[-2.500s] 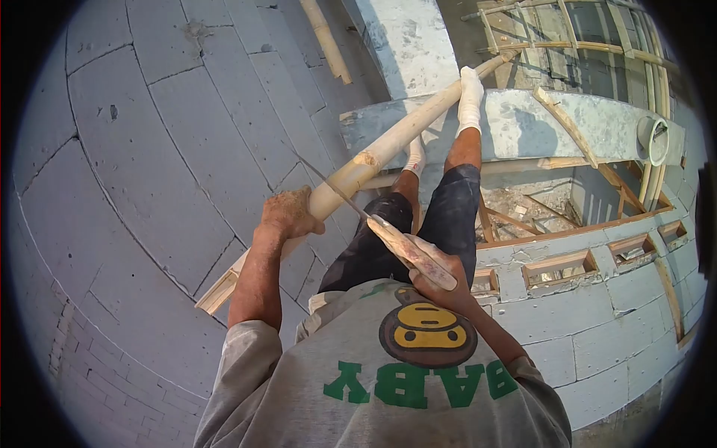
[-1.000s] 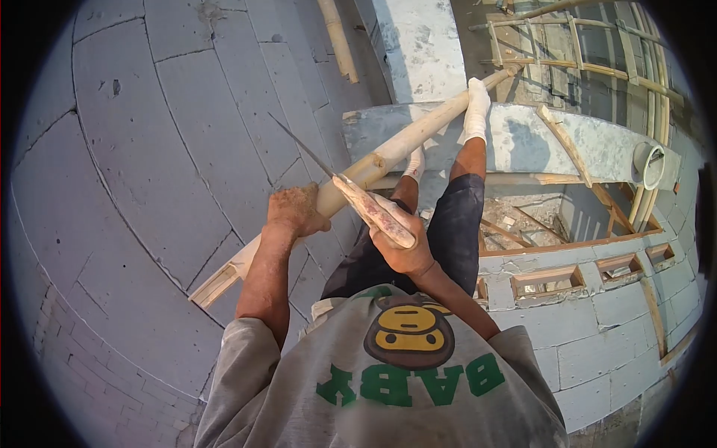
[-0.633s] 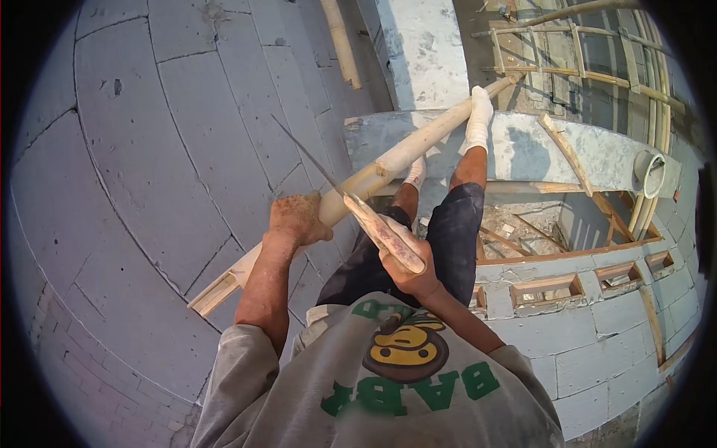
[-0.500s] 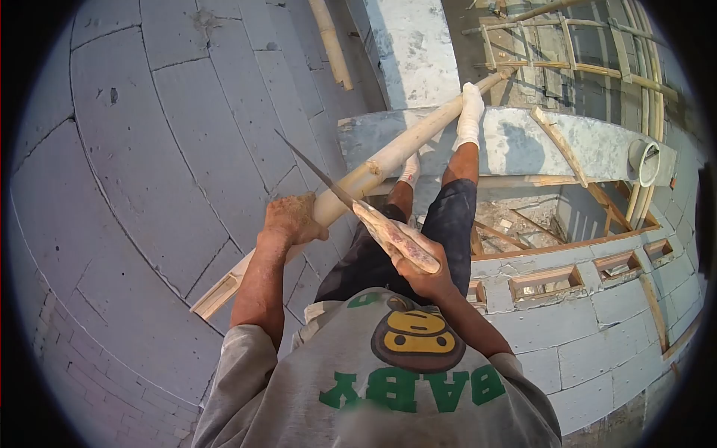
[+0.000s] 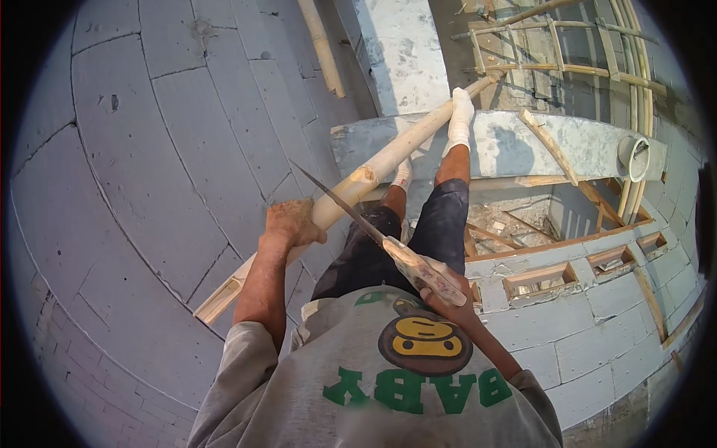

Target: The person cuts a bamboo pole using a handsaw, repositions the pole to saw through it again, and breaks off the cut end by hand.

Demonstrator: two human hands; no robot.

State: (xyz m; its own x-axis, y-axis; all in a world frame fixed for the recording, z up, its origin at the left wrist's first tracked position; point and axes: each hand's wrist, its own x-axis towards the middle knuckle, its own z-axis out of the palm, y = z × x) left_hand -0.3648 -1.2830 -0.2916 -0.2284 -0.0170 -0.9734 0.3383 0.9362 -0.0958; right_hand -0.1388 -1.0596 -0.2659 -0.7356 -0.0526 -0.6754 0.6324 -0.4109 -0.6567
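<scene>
A thick bamboo pole point(image 5: 407, 142) slants from lower left to upper right across my legs. My left hand point(image 5: 293, 222) is wrapped round it near its lower part, beyond which the pole's end shows a split, hollowed face. In my right hand point(image 5: 452, 287) is the wooden handle of a handsaw point(image 5: 362, 222). Its narrow blade crosses the pole just above my left hand, pointing up and left; whether the teeth are in a cut I cannot tell. My white-socked foot point(image 5: 461, 112) is up against the pole farther along.
Under my feet is a pale concrete beam point(image 5: 508, 145), with a stick point(image 5: 549, 145) and a white bucket point(image 5: 635, 158) on it. Right of my legs is a wood-framed opening point(image 5: 515, 216). Grey block wall point(image 5: 172, 164) fills the left. Bamboo scaffolding point(image 5: 567, 69) stands beyond.
My right hand has drawn the saw back, down and to the right, across the pole. My left hand keeps its hold, and the view has shifted slightly.
</scene>
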